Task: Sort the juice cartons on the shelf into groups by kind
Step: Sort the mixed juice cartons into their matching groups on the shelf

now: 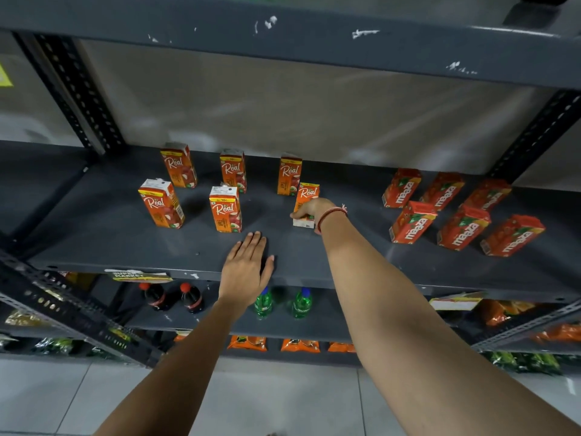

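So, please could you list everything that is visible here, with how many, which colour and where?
Real cartons: six, orange, standing in two rows on the left half of the shelf; the right hand grips the front right one.
Maaza cartons: six, red-orange, two rows on the right of the same shelf.
Cola bottles: two, dark with red caps, shelf below, left.
Green bottles: two, blue caps, shelf below, middle.
Orange packets: several, lower shelves.
Green packets: several, lowest shelf, both sides.
Left hand: flat and open on the front edge of the shelf.
Right hand: fingers closed on a Real carton, red thread at the wrist.
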A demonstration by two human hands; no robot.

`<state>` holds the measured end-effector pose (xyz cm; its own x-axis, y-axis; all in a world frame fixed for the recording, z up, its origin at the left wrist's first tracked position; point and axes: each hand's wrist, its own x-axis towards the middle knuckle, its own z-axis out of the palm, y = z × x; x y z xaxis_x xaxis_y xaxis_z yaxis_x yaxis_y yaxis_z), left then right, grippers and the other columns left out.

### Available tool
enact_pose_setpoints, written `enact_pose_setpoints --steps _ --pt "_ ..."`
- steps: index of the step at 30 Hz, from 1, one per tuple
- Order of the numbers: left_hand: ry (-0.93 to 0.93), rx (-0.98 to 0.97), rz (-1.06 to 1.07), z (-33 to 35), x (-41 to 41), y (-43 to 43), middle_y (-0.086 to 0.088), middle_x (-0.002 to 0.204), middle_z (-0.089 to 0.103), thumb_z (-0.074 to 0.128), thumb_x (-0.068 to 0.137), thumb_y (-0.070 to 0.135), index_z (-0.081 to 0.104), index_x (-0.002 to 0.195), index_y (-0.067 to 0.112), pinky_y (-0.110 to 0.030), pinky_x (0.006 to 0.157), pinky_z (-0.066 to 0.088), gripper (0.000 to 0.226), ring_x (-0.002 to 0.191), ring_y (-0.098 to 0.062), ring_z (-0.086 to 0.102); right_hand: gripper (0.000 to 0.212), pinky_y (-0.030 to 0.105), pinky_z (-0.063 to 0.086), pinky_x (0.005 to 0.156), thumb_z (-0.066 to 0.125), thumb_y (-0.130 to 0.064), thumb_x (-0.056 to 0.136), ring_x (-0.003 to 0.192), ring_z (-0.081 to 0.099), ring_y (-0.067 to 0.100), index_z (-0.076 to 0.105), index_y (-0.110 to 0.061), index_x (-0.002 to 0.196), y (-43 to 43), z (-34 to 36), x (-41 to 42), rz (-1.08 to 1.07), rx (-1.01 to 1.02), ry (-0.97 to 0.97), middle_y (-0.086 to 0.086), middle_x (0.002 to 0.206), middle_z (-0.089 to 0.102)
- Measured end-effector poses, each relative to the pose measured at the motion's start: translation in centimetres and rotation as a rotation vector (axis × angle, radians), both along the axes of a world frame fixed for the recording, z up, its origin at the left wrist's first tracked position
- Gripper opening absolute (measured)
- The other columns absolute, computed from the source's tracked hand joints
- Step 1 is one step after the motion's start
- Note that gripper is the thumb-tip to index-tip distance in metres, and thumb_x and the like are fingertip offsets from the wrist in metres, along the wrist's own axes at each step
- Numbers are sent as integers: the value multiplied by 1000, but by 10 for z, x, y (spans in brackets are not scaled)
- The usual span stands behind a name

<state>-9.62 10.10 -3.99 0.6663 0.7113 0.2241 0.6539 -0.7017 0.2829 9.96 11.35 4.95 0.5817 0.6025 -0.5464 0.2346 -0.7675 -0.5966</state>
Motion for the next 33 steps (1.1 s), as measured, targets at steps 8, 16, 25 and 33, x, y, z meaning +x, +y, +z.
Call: enact_pose_setpoints --steps 8,16,25,33 --pt "13 -5 -7 2 0 0 -16 136 51 23 92 41 51 128 2 -43 108 33 61 129 -27 45 68 38 45 103 75 -35 74 119 52 29 48 -5 129 -12 -12 1 -17 38 26 13 127 54" --pt "21 6 -9 3 -1 -1 -18 134 53 23 92 40 51 127 0 -44 107 35 60 126 -29 47 31 24 50 86 79 -1 68 107 62 20 58 -7 90 -49 -25 -11 -143 289 396 14 120 65" --pt "21 -3 -8 2 -1 -2 -18 136 50 22 92 40 49 130 1 -44 107 34 61 128 -29 45 44 38 45 103 83 -8 64 108 63 24 60 -9 101 -72 -35 -33 -59 580 349 14 113 68" --pt "18 -3 -2 3 -1 -4 -19 135 51 21 92 40 49 129 0 -44 106 34 61 128 -29 45 47 32 48 96 85 -11 61 96 63 16 59 -11 100 -73 -37 -35 -66 632 323 5 100 68"
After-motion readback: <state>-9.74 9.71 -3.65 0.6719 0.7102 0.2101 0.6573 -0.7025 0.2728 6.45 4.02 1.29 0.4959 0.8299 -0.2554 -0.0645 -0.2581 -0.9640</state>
